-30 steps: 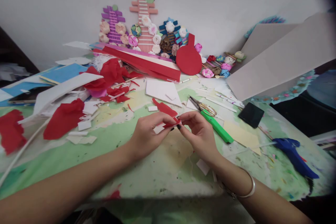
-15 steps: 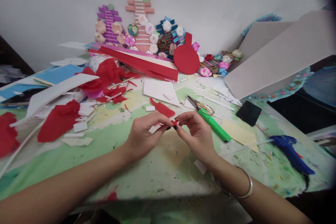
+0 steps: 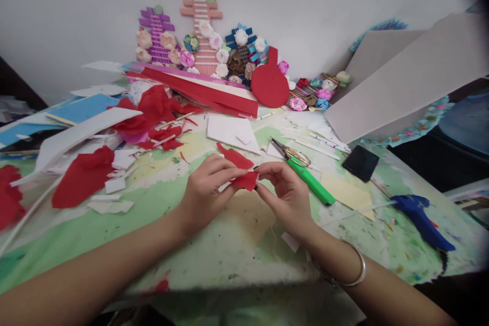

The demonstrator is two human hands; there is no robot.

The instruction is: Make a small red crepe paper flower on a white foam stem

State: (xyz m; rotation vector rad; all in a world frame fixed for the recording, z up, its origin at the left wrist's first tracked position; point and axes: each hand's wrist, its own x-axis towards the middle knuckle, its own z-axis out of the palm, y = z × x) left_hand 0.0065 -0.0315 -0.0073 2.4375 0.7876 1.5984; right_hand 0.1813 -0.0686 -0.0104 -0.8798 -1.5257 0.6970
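Note:
Between my two hands is a small piece of red paper point(image 3: 246, 181), held up over the table. My left hand point(image 3: 208, 188) pinches its left side. The fingertips of my right hand point(image 3: 284, 193) grip its right edge, where a bit of white shows. Just behind them lies another red scrap point(image 3: 234, 155). Scissors point(image 3: 292, 153) with gold handles and a green cutter point(image 3: 312, 182) rest right of my right hand. A white board point(image 3: 231, 132) lies flat farther back.
A blue glue gun point(image 3: 422, 221) and a black square point(image 3: 361, 163) lie at the right. Red paper point(image 3: 84, 175) and white scraps cover the left. Paper-flower crafts and a red guitar-shaped cutout point(image 3: 270, 84) stand against the wall. Grey board point(image 3: 405, 76) leans at the right.
The red piece between my hands now shows a wider, flatter face below my left fingers. My left hand has shifted slightly left and its fingers have straightened somewhat.

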